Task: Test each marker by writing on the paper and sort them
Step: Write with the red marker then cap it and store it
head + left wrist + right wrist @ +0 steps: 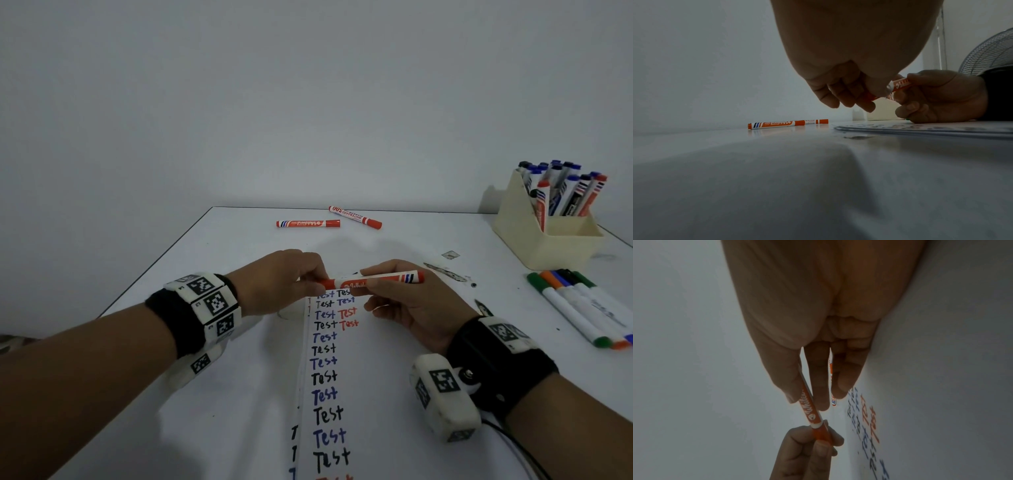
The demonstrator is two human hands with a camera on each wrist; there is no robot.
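Observation:
Both hands hold one red whiteboard marker level above the paper. My left hand pinches its red cap end. My right hand grips the barrel between thumb and fingers. The cap sits on the marker. The paper carries columns of "Test" in black, blue and red. Two more red markers lie at the table's far edge.
A cream holder full of blue, black and red markers stands at the back right. Several thin coloured markers lie in a row in front of it. A fan shows in the left wrist view.

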